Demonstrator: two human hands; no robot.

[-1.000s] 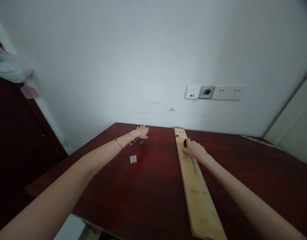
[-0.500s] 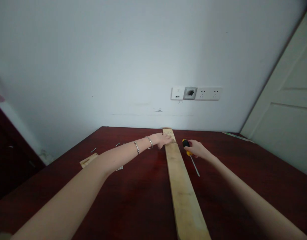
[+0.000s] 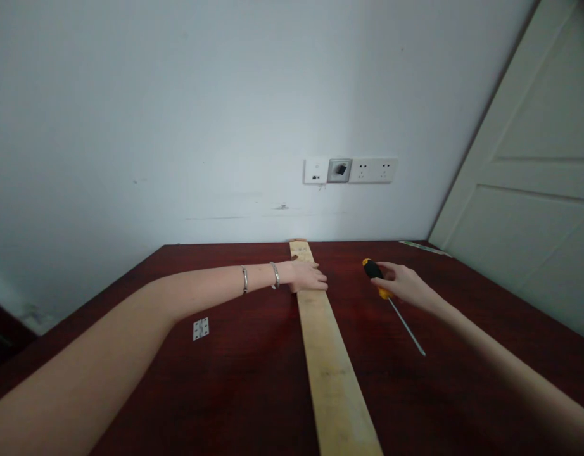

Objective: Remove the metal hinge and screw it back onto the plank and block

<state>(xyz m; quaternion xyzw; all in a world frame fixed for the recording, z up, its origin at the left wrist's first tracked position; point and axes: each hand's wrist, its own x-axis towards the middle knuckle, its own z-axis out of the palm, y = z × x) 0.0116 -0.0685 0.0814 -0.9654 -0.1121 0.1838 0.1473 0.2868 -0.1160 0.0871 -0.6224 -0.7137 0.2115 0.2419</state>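
A long pale wooden board [image 3: 326, 354] runs across the dark red table from the wall toward me. My left hand [image 3: 307, 277] lies over the board near its far end, its fingers reaching across to the right edge and its palm side at the left edge. Two metal bracelets circle that wrist. To the right of the board, my right hand [image 3: 400, 283] grips a screwdriver [image 3: 374, 269] by its black and yellow handle. The screwdriver's shaft slants down toward me, its tip apart from the board. A metal hinge [image 3: 201, 329] with several holes lies flat below my left forearm.
The dark red table [image 3: 244, 405] meets a white wall [image 3: 225, 126] at the back, with a row of sockets [image 3: 372, 170] above. A thin flat strip [image 3: 425, 247] lies at the far right, beside a white panelled door [image 3: 534, 171].
The view has swung to the right. My left hand has come a little nearer along the board, and my right hand has carried the screwdriver farther right of it. More of the hinge shows.
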